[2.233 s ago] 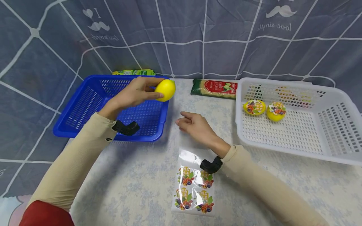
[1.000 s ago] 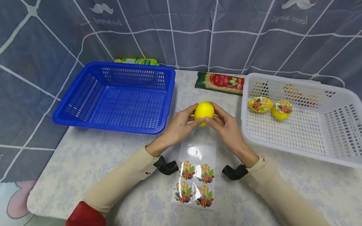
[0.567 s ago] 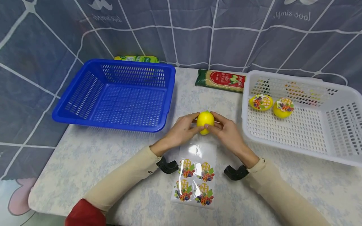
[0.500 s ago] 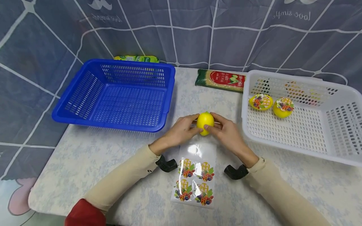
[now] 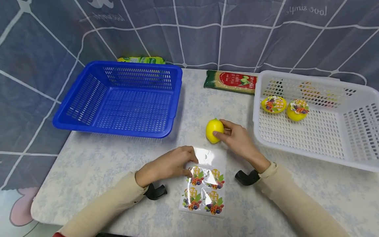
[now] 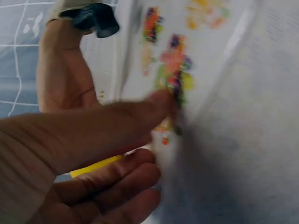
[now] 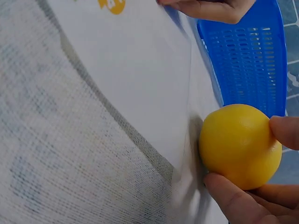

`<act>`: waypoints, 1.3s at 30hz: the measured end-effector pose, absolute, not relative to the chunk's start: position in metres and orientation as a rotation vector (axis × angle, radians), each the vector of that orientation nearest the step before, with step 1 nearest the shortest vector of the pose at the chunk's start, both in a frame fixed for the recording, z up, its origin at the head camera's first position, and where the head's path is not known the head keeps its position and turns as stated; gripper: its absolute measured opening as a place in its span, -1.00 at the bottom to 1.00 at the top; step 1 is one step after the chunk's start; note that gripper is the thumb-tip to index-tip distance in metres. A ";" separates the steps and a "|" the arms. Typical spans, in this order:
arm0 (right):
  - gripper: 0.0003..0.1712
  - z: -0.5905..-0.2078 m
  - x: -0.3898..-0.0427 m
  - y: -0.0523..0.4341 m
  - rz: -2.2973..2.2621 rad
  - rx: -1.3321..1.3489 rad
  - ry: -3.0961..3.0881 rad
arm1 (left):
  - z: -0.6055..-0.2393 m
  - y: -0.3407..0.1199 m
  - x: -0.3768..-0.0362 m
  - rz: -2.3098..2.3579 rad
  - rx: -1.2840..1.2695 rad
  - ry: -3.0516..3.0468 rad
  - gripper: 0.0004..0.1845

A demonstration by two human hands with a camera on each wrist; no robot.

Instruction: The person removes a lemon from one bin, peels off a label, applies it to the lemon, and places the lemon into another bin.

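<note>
Two lemons (image 5: 273, 104) already wearing stickers lie in the white basket (image 5: 314, 149); the blue basket (image 5: 174, 98) holds nothing. A bare lemon (image 5: 214, 130) sits on the tabletop (image 5: 88, 164), pinched by the right hand (image 5: 237, 140). The left hand (image 5: 168, 164), well apart from it, presses curled fingertips on the sticker sheet (image 5: 204, 194) (four stickers remain)

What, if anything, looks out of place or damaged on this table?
Nothing stands out. The right hand holds a plain lemon on the table, the left hand touches the sticker sheet, and two stickered lemons sit in the white basket.
</note>
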State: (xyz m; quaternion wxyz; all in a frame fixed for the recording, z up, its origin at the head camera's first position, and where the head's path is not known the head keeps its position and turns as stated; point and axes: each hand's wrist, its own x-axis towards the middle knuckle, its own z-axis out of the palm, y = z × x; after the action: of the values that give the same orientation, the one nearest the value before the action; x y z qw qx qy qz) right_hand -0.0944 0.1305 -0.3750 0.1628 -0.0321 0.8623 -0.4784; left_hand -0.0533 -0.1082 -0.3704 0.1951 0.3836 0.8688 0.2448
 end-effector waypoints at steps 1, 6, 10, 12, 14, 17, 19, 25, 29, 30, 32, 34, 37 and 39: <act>-0.24 -0.374 -0.094 0.130 -1.357 -0.090 2.464 | -0.371 -0.108 -0.051 0.656 1.073 2.446 -0.61; -0.24 -0.374 -0.094 0.130 -1.342 -0.084 2.470 | -0.374 -0.108 -0.046 0.584 1.091 2.497 -0.57; -0.23 -0.374 -0.095 0.130 -1.327 -0.077 2.478 | -0.375 -0.106 -0.043 0.588 1.104 2.521 -0.64; -0.23 -0.374 -0.095 0.130 -1.322 -0.074 2.479 | -0.375 -0.105 -0.042 0.608 1.077 2.529 -0.65; -0.23 -0.374 -0.095 0.130 -1.320 -0.073 2.478 | -0.375 -0.105 -0.041 0.631 1.043 2.537 -0.66; -0.22 -0.374 -0.095 0.130 -1.317 -0.076 2.477 | -0.375 -0.105 -0.040 0.669 1.007 2.557 -0.69; -0.22 -0.374 -0.095 0.130 -1.319 -0.079 2.475 | -0.376 -0.105 -0.039 0.684 1.009 2.584 -0.73; -0.22 -0.374 -0.095 0.129 -1.321 -0.092 2.478 | -0.381 -0.105 -0.034 0.650 1.141 2.742 -0.88; -0.23 -0.374 -0.095 0.129 -1.321 -0.098 2.481 | -0.385 -0.104 -0.032 0.606 1.303 2.831 -0.82; -0.23 -0.374 -0.095 0.129 -1.321 -0.099 2.483 | -0.385 -0.103 -0.032 0.608 1.326 2.838 -0.79; -0.23 -0.374 -0.095 0.129 -1.323 -0.099 2.483 | -0.386 -0.102 -0.032 0.632 1.345 2.828 -0.75; -0.23 -0.374 -0.095 0.129 -1.322 -0.096 2.481 | -0.386 -0.102 -0.032 0.652 1.334 2.807 -0.73; -0.22 -0.374 -0.096 0.129 -1.316 -0.092 2.478 | -0.385 -0.101 -0.032 0.653 1.294 2.785 -0.74; -0.22 -0.374 -0.096 0.129 -1.314 -0.091 2.474 | -0.384 -0.101 -0.031 0.638 1.268 2.786 -0.75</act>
State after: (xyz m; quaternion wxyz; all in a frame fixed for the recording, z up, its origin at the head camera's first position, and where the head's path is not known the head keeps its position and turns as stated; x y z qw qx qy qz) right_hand -0.0962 0.1292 -0.3740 0.1689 -0.0322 0.8700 -0.4620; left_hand -0.0310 -0.1012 -0.3839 0.0075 0.4056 0.8909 0.2041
